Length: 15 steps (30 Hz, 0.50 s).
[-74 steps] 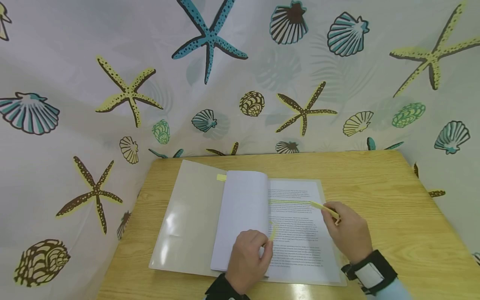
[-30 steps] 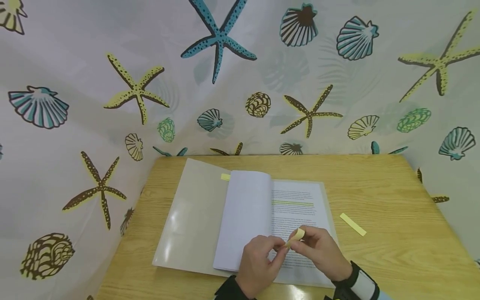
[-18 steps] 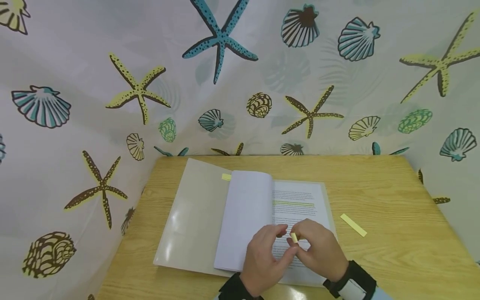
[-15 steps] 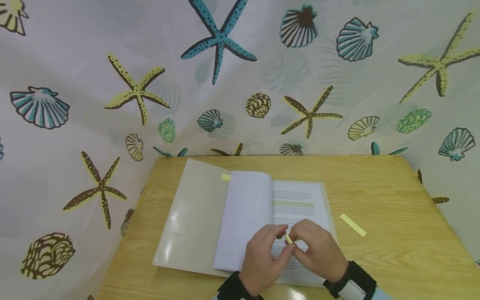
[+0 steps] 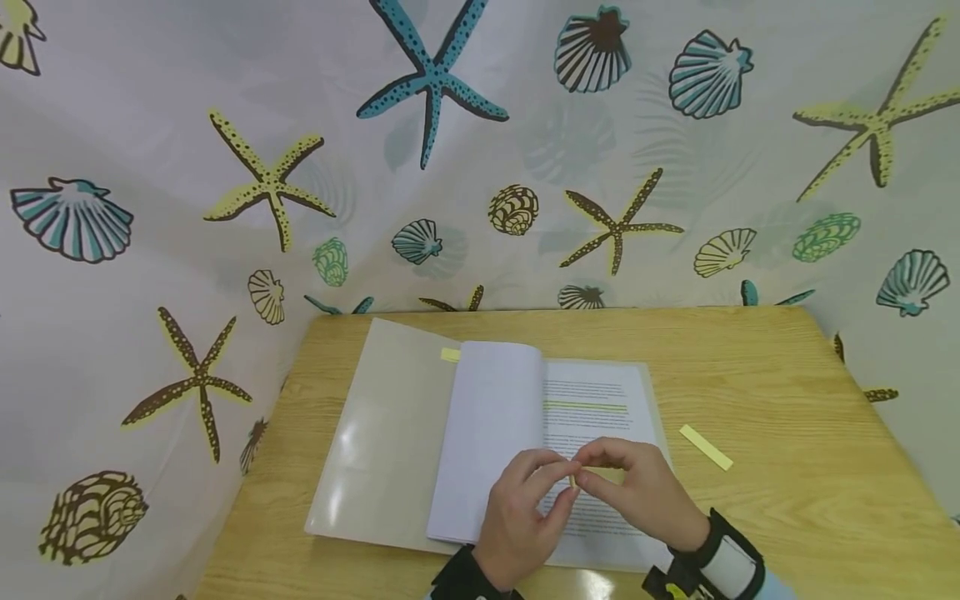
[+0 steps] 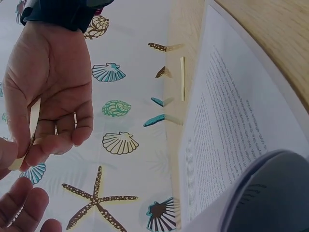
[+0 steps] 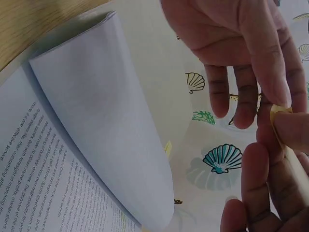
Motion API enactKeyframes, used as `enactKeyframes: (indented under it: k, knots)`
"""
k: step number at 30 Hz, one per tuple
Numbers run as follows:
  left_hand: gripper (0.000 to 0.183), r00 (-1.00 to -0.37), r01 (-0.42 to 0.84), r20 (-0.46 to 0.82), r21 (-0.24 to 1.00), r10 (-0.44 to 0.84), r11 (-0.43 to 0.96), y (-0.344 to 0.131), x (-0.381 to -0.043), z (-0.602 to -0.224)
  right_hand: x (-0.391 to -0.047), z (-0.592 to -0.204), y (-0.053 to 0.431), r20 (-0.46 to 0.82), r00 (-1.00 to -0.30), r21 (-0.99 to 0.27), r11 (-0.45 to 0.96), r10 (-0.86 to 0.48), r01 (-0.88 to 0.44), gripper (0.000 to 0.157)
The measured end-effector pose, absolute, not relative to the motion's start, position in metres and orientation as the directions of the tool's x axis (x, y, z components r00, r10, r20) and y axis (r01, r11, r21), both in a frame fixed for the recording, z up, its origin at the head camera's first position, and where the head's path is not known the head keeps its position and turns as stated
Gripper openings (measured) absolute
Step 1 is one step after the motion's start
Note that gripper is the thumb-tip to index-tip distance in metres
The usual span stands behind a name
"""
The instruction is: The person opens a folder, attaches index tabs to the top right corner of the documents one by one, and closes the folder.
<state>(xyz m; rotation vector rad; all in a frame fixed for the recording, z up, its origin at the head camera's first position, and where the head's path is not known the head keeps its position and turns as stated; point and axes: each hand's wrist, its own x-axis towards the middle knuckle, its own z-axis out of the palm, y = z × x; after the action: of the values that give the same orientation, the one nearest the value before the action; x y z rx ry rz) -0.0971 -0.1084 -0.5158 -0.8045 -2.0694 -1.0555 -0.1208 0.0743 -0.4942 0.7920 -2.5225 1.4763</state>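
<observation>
My left hand (image 5: pixel 521 517) and right hand (image 5: pixel 645 492) meet over the lower part of a printed page (image 5: pixel 585 387). Between their thumbs and fingertips they pinch the end of a pale yellow paper strip (image 7: pixel 294 169). In the left wrist view the rest of the strip (image 6: pixel 34 118) runs back along the right palm. The page belongs to an open booklet with a cover (image 5: pixel 375 450); its turned pages (image 5: pixel 487 442) curl over to the left. A green-yellow line (image 5: pixel 585 407) marks the print near the top. Fingers hide part of the strip and the lower text.
A second yellow strip (image 5: pixel 706 447) lies on the wooden table (image 5: pixel 780 375), right of the booklet. A short yellow tab (image 5: pixel 450 355) sticks out at the upper edge of the turned pages. A cloth (image 5: pixel 465 250) printed with shells and starfish surrounds the table's back and sides.
The right hand has left the page's right edge and joined the left hand. A yellow strip now lies on the table. The strip between the hands, looped a second ago, is turned about in the fingers.
</observation>
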Motion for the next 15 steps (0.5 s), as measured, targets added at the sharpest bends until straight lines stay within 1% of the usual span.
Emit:
enactKeyframes:
  k: [3, 7, 9, 13, 15]
  knots:
    - [0.026, -0.597, 0.746, 0.777, 0.444, 0.202, 0.496, -0.108, -0.097, -0.518, -0.124, -0.491, 0.077, 0.27, -0.892, -0.822, 0.397, -0.362, -0.409, 0.009]
    - [0.023, -0.615, 0.714, 0.763, 0.433, 0.197, 0.55, -0.107, -0.095, -0.523, -0.133, -0.491, 0.084, 0.239, -0.916, -0.832, 0.418, -0.324, -0.365, 0.011]
    - [0.022, -0.611, 0.713, 0.757, 0.401, 0.23, 0.575, -0.105, -0.095, -0.526, -0.14, -0.491, 0.09, 0.237, -0.925, -0.82, 0.45, -0.296, -0.354, 0.012]
    - [0.02, -0.599, 0.734, 0.724, 0.327, 0.342, 0.595, -0.099, -0.092, -0.534, -0.155, -0.493, 0.102, 0.212, -0.948, -0.788, 0.532, -0.239, -0.311, 0.014]
    - [0.02, -0.614, 0.735, 0.683, 0.311, 0.397, 0.602, -0.095, -0.09, -0.538, -0.163, -0.495, 0.108, 0.175, -0.96, -0.779, 0.565, -0.219, -0.271, 0.013]
